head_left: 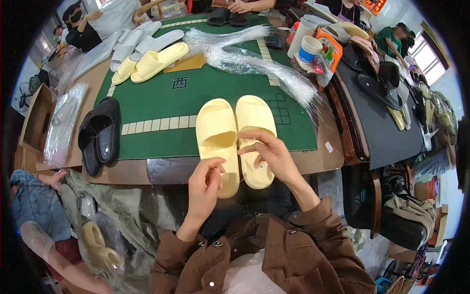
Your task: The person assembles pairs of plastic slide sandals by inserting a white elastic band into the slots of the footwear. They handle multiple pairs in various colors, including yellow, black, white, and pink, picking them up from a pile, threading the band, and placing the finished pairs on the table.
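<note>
Two pale yellow slide slippers lie side by side at the table's near edge, the left slipper and the right slipper, toes pointing away. My left hand is over the heel part of the left slipper, fingers curled and thumb bent in. My right hand reaches over the right slipper, with its fingertips bent toward the gap between the pair. Both hands look closed in a pinch. Anything thin between the fingertips is too small to make out.
A green mat covers the table. Black slippers lie left; yellow slippers and grey slippers are farther back. Clear plastic strands stretch across the mat. A paper cup stands right. Other people work around.
</note>
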The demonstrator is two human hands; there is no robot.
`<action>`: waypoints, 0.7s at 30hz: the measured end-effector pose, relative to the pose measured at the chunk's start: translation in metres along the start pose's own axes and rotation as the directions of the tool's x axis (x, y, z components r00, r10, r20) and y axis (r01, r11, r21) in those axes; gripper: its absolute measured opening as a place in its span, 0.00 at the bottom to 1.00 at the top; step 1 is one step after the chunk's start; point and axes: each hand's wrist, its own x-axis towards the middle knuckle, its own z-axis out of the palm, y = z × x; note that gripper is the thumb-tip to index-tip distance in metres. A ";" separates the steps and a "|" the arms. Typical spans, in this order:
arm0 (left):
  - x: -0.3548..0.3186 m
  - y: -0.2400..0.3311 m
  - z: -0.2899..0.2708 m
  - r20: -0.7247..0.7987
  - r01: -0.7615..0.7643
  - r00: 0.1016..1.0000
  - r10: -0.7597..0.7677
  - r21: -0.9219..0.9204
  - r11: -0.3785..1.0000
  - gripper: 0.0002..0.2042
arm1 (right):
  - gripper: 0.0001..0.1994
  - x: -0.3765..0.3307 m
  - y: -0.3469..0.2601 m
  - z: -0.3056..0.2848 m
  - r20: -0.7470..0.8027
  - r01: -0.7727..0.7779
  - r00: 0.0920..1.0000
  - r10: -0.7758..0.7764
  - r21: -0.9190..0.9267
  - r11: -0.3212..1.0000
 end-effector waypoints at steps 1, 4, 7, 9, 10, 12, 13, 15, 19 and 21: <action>-0.003 0.000 -0.002 0.043 0.024 0.999 -0.024 -0.011 1.000 0.11 | 0.19 -0.002 0.000 0.000 -0.027 0.000 1.000 0.001 0.015 1.000; -0.012 0.006 -0.004 0.027 0.008 1.000 -0.007 -0.025 1.000 0.12 | 0.17 -0.006 -0.001 -0.002 -0.105 0.012 0.994 -0.006 0.062 0.998; -0.022 0.001 -0.011 0.012 0.110 0.994 -0.110 -0.152 0.982 0.13 | 0.15 -0.016 -0.004 -0.007 -0.104 -0.011 0.994 0.016 0.051 0.999; -0.027 -0.002 -0.016 0.074 0.220 0.975 -0.209 -0.217 0.951 0.13 | 0.14 -0.030 -0.005 -0.009 -0.015 -0.092 0.996 0.091 -0.057 0.994; -0.029 -0.002 -0.017 0.133 0.289 0.955 -0.264 -0.226 0.930 0.14 | 0.12 -0.035 -0.008 -0.005 -0.032 -0.154 0.988 0.152 -0.084 0.984; -0.030 -0.007 -0.018 0.240 0.353 0.923 -0.301 -0.218 0.910 0.15 | 0.12 -0.046 0.001 -0.001 -0.089 -0.168 0.984 0.155 -0.162 0.972; -0.028 -0.010 -0.016 0.212 0.317 0.937 -0.279 -0.170 0.933 0.15 | 0.12 -0.048 0.004 -0.001 -0.118 -0.176 0.981 0.155 -0.202 0.963; -0.017 -0.014 -0.011 0.162 0.238 0.961 -0.224 -0.069 0.969 0.15 | 0.11 -0.045 0.009 -0.002 -0.192 -0.081 0.981 -0.004 -0.435 0.897; 0.009 -0.010 -0.004 0.140 -0.047 0.990 0.001 0.323 0.945 0.22 | 0.13 -0.022 0.020 0.006 -0.186 0.051 0.952 -0.243 -0.687 0.725; 0.023 -0.017 0.004 0.142 -0.148 0.986 0.089 0.496 0.855 0.27 | 0.15 -0.009 0.025 0.009 -0.148 0.073 0.947 -0.285 -0.764 0.641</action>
